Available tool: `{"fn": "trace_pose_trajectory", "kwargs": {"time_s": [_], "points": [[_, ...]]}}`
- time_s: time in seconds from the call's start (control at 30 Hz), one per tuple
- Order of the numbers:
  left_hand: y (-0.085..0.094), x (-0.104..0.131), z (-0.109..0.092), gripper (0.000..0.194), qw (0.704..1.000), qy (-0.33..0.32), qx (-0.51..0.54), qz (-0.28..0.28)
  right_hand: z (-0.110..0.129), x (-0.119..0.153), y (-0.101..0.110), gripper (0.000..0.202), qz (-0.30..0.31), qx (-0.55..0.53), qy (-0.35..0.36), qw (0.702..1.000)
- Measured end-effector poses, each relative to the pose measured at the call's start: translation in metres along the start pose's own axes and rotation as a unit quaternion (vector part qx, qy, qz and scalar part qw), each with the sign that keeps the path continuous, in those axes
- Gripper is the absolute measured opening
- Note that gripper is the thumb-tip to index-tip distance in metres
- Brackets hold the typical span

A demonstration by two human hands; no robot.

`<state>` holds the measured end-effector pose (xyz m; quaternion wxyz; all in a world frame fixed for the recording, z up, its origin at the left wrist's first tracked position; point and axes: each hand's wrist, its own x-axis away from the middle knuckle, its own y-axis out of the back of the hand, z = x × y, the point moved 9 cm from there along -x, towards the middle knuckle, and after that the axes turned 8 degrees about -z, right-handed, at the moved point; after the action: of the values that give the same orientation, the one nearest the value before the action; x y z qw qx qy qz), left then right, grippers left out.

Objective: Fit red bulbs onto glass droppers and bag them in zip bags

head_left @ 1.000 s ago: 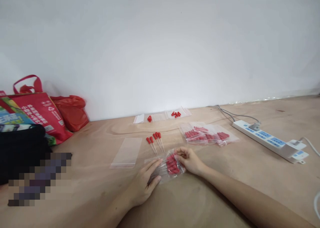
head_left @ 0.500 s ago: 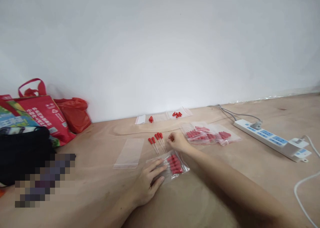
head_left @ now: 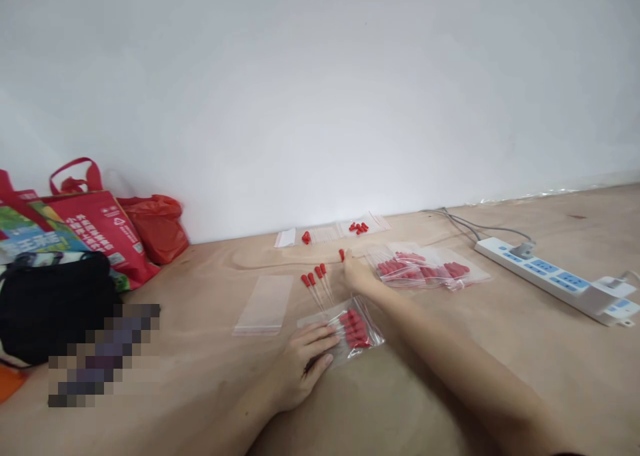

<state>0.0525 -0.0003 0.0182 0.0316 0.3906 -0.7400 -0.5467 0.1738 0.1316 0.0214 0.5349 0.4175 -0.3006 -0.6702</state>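
Observation:
My left hand (head_left: 307, 363) lies with spread fingers on a clear zip bag (head_left: 356, 329) holding several red-tipped pieces. Beyond it, several loose thin sticks with red bulb tips (head_left: 314, 278) lie side by side. My right hand (head_left: 356, 271) is closed at the right of these sticks, with a red tip (head_left: 342, 255) showing at its fingers; the rest of that piece is hidden. To the left lies a flat clear zip bag (head_left: 265, 303). Right of my right hand are several filled bags (head_left: 425, 266) of red-tipped pieces.
Small red bulbs (head_left: 359, 228) and thin clear sticks (head_left: 325, 235) lie on bags near the wall. A white power strip (head_left: 555, 276) with cables is at the right. Red shopping bags (head_left: 110, 229) and a black bag (head_left: 60, 306) stand at the left.
The red tip now shows at my right hand's fingers, where none was visible before. My left hand stays on the bag. The whole view has shifted slightly.

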Motion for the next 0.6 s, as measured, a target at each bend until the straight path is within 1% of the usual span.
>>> {"fn": "trace_pose_trajectory", "kwargs": {"time_s": [0.03,0.07,0.1,0.13,0.17,0.2,0.23,0.3,0.33,0.43,0.6], "points": [[0.0,0.0,0.0,0.032,1.0,0.0,0.001,0.0,-0.01,0.004,0.009,0.051,-0.022,-0.018,0.001,1.0],[0.0,0.0,0.0,0.032,1.0,0.001,0.002,0.0,-0.017,0.011,0.026,0.053,-0.084,-0.096,0.019,0.992],[-0.001,0.0,0.0,0.032,1.0,0.002,0.002,-0.001,-0.028,0.02,0.041,0.055,-0.145,-0.176,0.03,0.973],[-0.001,0.0,0.0,0.032,1.0,0.003,0.003,-0.002,-0.043,0.032,0.053,0.057,-0.192,-0.246,0.026,0.95],[-0.001,-0.001,0.001,0.032,1.0,0.004,0.004,-0.005,-0.057,0.044,0.057,0.06,-0.213,-0.305,0.011,0.928],[-0.001,-0.001,0.0,0.032,1.0,0.004,0.006,-0.007,-0.071,0.056,0.058,0.062,-0.221,-0.354,-0.012,0.909],[-0.001,-0.001,0.0,0.032,1.0,0.003,0.008,-0.008,-0.082,0.066,0.056,0.063,-0.216,-0.394,-0.031,0.893],[-0.001,-0.002,-0.001,0.032,1.0,0.002,0.008,-0.007,-0.093,0.083,0.052,0.064,-0.206,-0.439,-0.055,0.873],[-0.001,-0.002,-0.001,0.032,1.0,0.002,0.006,-0.004,-0.096,0.088,0.051,0.063,-0.202,-0.45,-0.064,0.867],[-0.002,-0.002,-0.001,0.033,1.0,0.001,0.002,0.001,-0.099,0.091,0.05,0.059,-0.198,-0.46,-0.085,0.861],[0.003,-0.001,-0.005,0.031,1.0,-0.02,0.005,-0.013,-0.102,0.082,0.049,0.05,-0.205,-0.459,-0.096,0.859]]}}
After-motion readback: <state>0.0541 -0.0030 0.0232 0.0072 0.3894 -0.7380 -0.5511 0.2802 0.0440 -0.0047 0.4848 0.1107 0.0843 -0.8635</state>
